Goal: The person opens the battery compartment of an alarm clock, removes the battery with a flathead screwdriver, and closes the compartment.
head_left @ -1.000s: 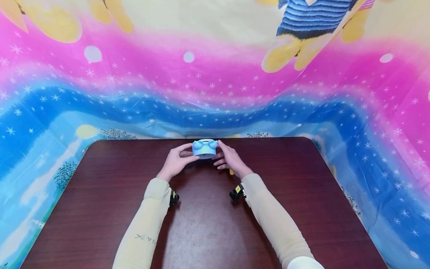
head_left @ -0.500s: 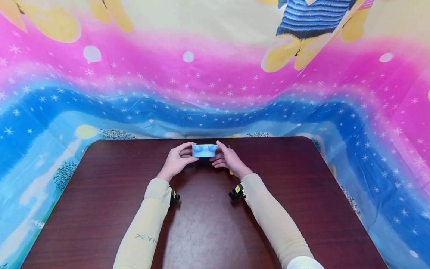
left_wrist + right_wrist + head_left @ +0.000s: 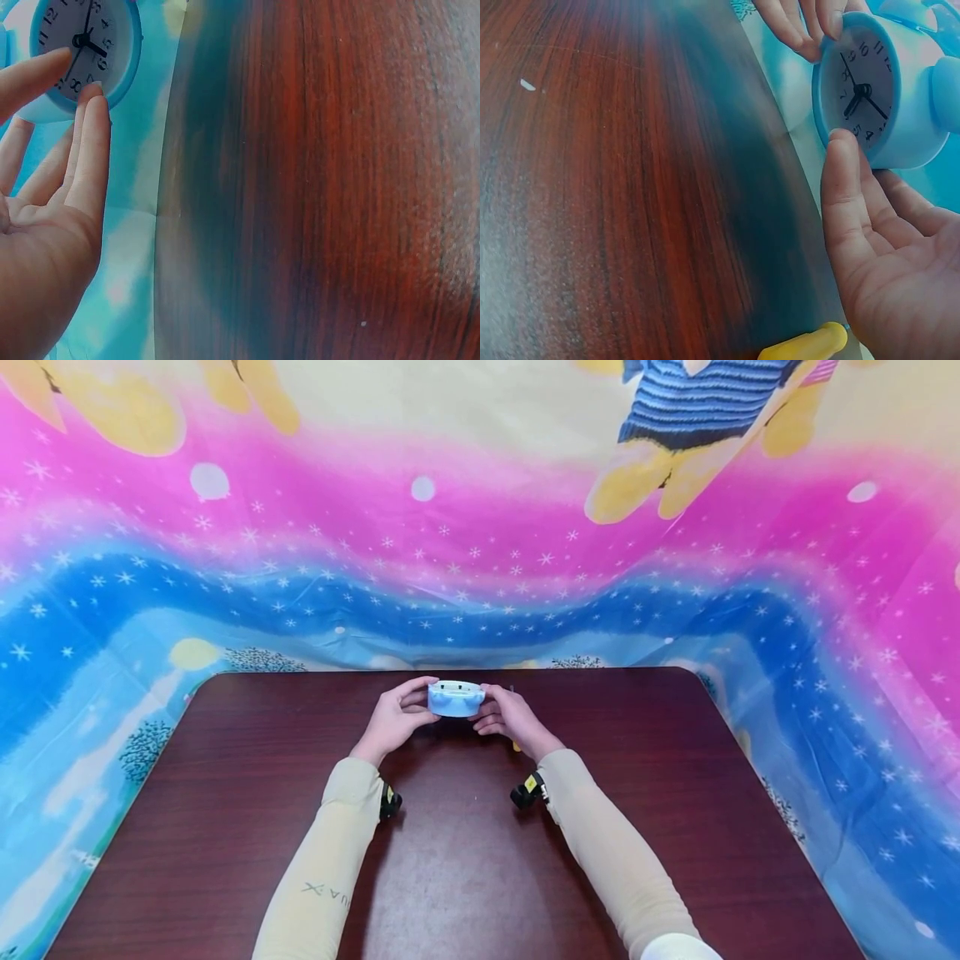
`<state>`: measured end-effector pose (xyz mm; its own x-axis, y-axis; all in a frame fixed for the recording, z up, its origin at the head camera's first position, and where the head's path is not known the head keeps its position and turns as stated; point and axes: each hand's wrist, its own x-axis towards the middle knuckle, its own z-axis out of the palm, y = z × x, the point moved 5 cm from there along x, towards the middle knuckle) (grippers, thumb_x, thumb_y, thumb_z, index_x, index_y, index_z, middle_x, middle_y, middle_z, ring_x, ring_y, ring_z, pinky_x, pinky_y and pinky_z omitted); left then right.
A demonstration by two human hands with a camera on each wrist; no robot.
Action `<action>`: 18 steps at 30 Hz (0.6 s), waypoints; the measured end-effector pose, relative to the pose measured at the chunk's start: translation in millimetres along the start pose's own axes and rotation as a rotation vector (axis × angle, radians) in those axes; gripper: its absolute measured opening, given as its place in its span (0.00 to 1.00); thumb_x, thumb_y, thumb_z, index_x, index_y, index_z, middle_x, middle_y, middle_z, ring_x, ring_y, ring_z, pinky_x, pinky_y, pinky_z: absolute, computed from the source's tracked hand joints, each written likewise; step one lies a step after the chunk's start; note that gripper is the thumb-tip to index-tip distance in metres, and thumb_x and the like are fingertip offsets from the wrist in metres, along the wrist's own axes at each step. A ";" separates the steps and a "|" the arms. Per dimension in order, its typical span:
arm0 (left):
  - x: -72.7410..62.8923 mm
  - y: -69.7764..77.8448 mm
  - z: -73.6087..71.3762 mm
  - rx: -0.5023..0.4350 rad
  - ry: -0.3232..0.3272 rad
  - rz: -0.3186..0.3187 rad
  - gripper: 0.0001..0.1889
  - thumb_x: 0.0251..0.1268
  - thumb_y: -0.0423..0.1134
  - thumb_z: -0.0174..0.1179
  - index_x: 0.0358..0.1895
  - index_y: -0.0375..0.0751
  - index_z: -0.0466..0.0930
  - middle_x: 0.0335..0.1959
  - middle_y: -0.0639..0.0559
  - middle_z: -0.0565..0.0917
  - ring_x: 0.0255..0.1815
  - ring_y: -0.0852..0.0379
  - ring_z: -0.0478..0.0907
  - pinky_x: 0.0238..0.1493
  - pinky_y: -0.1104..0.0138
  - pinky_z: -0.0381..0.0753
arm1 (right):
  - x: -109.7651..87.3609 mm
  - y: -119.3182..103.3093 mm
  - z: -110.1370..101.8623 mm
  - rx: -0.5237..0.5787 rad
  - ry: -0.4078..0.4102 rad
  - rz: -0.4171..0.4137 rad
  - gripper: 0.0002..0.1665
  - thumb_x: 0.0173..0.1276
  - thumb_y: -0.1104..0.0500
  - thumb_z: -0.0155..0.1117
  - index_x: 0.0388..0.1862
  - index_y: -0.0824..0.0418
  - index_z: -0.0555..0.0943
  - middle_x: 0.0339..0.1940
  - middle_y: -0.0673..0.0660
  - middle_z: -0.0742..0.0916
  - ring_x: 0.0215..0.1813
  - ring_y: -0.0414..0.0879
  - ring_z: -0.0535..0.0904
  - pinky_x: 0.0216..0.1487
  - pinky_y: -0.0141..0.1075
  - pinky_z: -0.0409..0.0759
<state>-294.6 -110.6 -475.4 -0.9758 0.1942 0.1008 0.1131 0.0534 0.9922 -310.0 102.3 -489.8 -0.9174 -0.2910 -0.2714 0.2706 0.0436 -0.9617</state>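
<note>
A light blue alarm clock [image 3: 456, 702] is held up between both hands near the table's far edge. In the head view its upper side shows two small dark marks. Its white face [image 3: 90, 64] with black numerals and hands appears in the left wrist view. Rounded blue bells [image 3: 946, 94] stick out from its side in the right wrist view. My left hand [image 3: 390, 718] grips one side with fingers and thumb. Opposite it, my right hand [image 3: 517, 720] grips the other side, a fingertip [image 3: 843, 146] on the front rim.
A yellow handle [image 3: 806, 345] lies on the table beneath my right hand, mostly hidden in the head view. The dark reddish-brown table [image 3: 457, 877] stretches around both arms. A patterned cloth [image 3: 480, 560] hangs close behind its far edge.
The clock has turned between my hands: the bells faced the head camera earlier, and now its upper side with two dark marks shows. Both hands stay almost in place.
</note>
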 end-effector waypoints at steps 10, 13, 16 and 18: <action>0.1 0.2 1.1 0.001 -0.005 -0.026 0.39 0.54 0.13 0.64 0.73 0.31 0.69 0.61 0.28 0.78 0.47 0.35 0.83 0.45 0.66 0.84 | -0.3 2.1 -1.0 0.016 0.006 -0.029 0.28 0.79 0.48 0.52 0.64 0.69 0.74 0.38 0.63 0.87 0.35 0.51 0.85 0.41 0.38 0.85; -0.2 -0.6 0.6 0.003 -0.004 -0.062 0.39 0.55 0.14 0.62 0.74 0.30 0.66 0.64 0.27 0.75 0.47 0.39 0.84 0.45 0.66 0.84 | -0.3 2.4 -1.0 0.031 0.017 -0.037 0.28 0.78 0.51 0.53 0.65 0.70 0.73 0.37 0.61 0.86 0.34 0.51 0.84 0.40 0.38 0.85; 1.0 -6.6 -0.8 0.028 -0.001 -0.075 0.36 0.56 0.16 0.61 0.73 0.30 0.68 0.65 0.29 0.75 0.46 0.44 0.85 0.45 0.66 0.83 | -0.1 3.8 -1.1 0.031 0.029 -0.049 0.28 0.77 0.54 0.54 0.68 0.71 0.71 0.38 0.61 0.85 0.32 0.50 0.83 0.38 0.38 0.85; 0.7 -8.3 -1.6 0.035 0.004 -0.074 0.33 0.58 0.17 0.61 0.71 0.30 0.71 0.65 0.30 0.76 0.45 0.46 0.86 0.45 0.68 0.83 | 0.1 4.8 -0.6 0.024 0.028 -0.058 0.29 0.76 0.55 0.54 0.70 0.71 0.70 0.40 0.62 0.85 0.31 0.49 0.83 0.36 0.37 0.85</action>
<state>-296.4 -112.5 -483.4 -0.9824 0.1847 0.0273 0.0467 0.1013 0.9938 -309.0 103.1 -494.5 -0.9394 -0.2654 -0.2168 0.2236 0.0048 -0.9747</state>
